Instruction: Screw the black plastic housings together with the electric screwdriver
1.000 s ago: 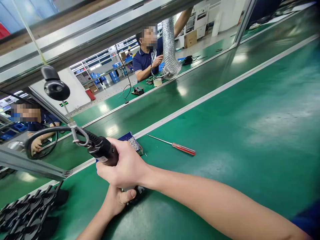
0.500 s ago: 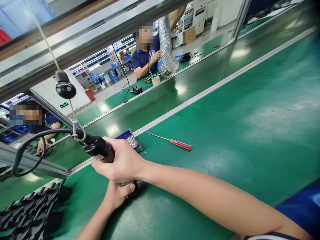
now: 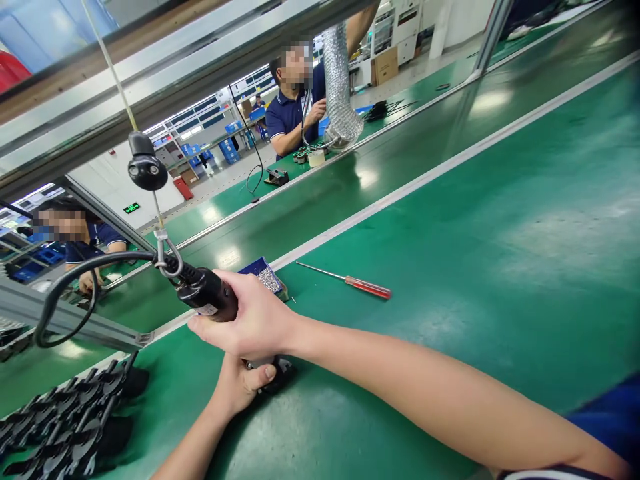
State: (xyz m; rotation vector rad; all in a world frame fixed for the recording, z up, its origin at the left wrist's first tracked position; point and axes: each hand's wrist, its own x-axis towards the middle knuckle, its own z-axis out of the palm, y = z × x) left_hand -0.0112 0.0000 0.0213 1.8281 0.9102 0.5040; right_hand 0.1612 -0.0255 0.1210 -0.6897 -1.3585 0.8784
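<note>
My right hand [image 3: 263,317] is wrapped round a black electric screwdriver [image 3: 207,293], which hangs by a metal clip from a cord and trails a thick black cable. Below it, my left hand [image 3: 245,385] grips a small black part [image 3: 281,377] against the green bench, its thumb lying on top. My right hand covers most of that part and hides the screwdriver's tip. Just beyond my hands stands a blue box of small screws [image 3: 267,275]. A screwdriver with a red, clear handle [image 3: 367,287] lies to the right of it.
Several black moulded parts [image 3: 75,417] are lined up at the lower left. A black balancer [image 3: 147,167] hangs on the cord under a metal rail. Across the bench, a co-worker [image 3: 295,107] sits near a silver duct [image 3: 343,93]; another person [image 3: 97,233] works at the left.
The view has shifted slightly, so everything sits a little further right. Both hands keep their hold, the right on the electric screwdriver and the left on the black part.
</note>
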